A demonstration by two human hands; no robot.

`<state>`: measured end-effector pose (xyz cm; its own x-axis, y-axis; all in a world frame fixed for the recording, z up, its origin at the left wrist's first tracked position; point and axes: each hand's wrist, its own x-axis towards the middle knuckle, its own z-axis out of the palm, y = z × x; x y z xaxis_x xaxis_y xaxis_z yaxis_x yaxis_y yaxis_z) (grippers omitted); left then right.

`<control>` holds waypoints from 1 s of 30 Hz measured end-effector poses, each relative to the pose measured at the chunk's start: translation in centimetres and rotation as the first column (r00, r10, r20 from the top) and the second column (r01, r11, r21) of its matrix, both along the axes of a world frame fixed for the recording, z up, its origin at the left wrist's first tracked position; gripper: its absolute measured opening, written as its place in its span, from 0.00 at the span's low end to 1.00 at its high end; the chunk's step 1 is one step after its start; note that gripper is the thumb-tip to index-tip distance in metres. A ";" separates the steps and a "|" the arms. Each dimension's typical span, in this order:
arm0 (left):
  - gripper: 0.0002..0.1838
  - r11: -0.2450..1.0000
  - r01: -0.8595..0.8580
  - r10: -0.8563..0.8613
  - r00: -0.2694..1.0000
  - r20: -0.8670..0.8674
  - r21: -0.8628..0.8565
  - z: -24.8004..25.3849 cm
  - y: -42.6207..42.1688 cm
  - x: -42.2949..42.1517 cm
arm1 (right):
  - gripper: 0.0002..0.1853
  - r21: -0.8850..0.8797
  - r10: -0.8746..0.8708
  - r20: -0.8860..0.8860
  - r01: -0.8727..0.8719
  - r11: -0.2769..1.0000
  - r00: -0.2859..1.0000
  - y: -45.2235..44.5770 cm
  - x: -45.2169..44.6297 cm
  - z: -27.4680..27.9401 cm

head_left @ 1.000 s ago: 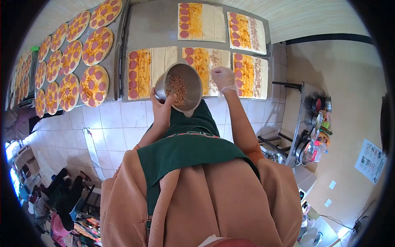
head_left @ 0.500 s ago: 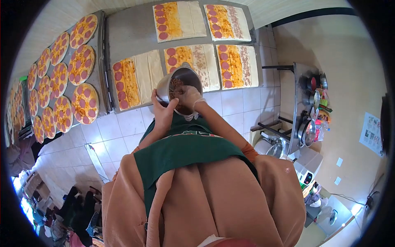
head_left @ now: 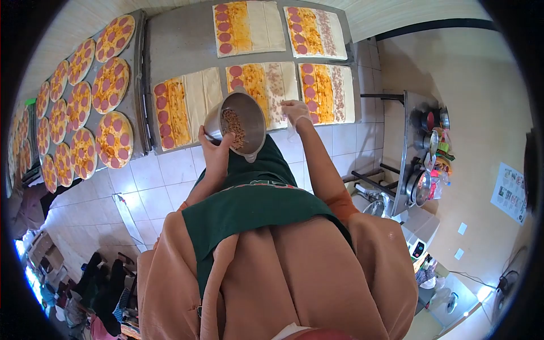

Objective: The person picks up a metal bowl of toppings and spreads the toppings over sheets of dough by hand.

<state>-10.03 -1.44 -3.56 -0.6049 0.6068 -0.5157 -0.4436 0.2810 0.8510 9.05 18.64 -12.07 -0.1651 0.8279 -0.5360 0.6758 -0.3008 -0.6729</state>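
My left hand [head_left: 216, 148] grips the rim of a metal pot [head_left: 251, 113], tilted so that the brown crumbled filling [head_left: 234, 128] inside shows. Over the lower edge of the middle dough sheet [head_left: 258, 85] is my right hand [head_left: 296, 112], in a clear plastic glove, its fingers pressed together; what they hold, if anything, is too small to make out. That sheet bears pepperoni, sauce and a strip of crumbled filling. The left dough sheet [head_left: 195, 102] has pepperoni and sauce, with plain dough beside them. Another filled sheet [head_left: 325, 93] lies right of my right hand.
Two more dough sheets [head_left: 258, 28] [head_left: 317, 31] lie at the back of the metal table [head_left: 181, 39]. Round pepperoni pizzas [head_left: 111, 85] cover a tray at the left. A shelf [head_left: 416, 105] with pans stands at the right. Dark-clothed people are partly visible at lower left.
My right hand has come out of the pot and moved right, over the middle dough sheet's lower edge. The pot has shifted slightly left in my left hand.
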 end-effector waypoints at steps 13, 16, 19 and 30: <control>0.50 0.996 -0.086 0.089 0.992 0.092 -0.032 1.8 -0.3 -0.5 | 0.14 0.391 0.182 0.560 -0.451 0.802 0.808 7.6 -2.9 -5.0; 0.50 0.993 -0.116 0.117 0.988 0.096 -0.015 1.6 -0.3 -0.5 | 0.13 0.316 0.243 0.673 -0.568 0.760 0.699 9.2 -4.0 -5.0; 0.49 0.991 -0.134 0.135 0.987 0.088 -0.019 1.5 -0.2 -0.5 | 0.13 0.306 0.249 0.673 -0.568 0.764 0.697 10.1 -4.8 -4.8; 0.49 0.979 -0.201 0.203 0.973 0.106 -0.022 2.2 0.1 -0.3 | 0.15 0.268 0.322 0.746 -0.705 0.657 0.583 14.1 -7.1 -5.1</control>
<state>-10.35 -1.29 -1.33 -0.6550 0.4718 -0.5902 -0.5809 0.1850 0.7927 1.91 32.79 -17.18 -0.4635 0.8561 -0.2285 0.8779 0.4787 0.0127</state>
